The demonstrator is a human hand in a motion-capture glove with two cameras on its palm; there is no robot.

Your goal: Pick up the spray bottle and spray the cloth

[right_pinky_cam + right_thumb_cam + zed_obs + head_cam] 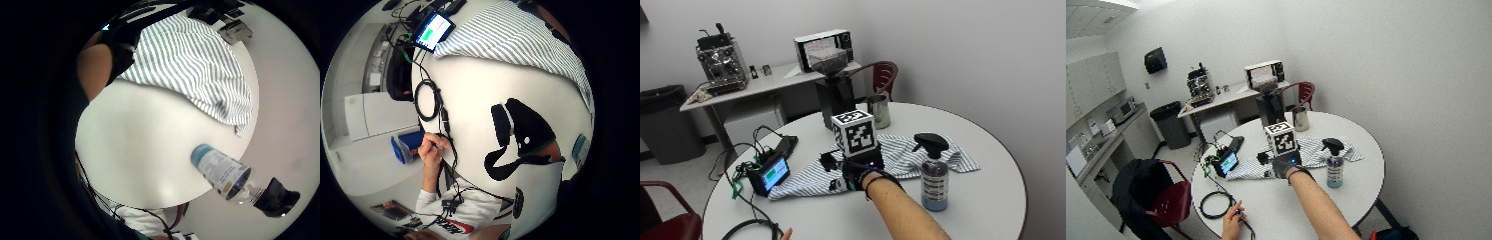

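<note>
A spray bottle (934, 181) with a black trigger head and dark liquid stands upright on the round white table (986, 200), at the front edge of a grey-and-white striped cloth (906, 156). The cloth lies spread flat across the middle of the table. My gloved right hand (856, 177) hovers over the cloth's front edge, a hand's width left of the bottle and apart from it. Its fingers look relaxed and hold nothing. The little finger side palm view shows the bottle (222, 172) beside the cloth (195, 70). In the wide view, bottle (1334, 167) and hand (1282, 165) stand side by side.
A metal cup (879, 111) and a tall black grinder (836, 97) stand behind the cloth. A small device with a lit screen (770, 175) and cables sit at the cloth's left end. A cable coil (427, 100) lies near the person's bare left hand (434, 150).
</note>
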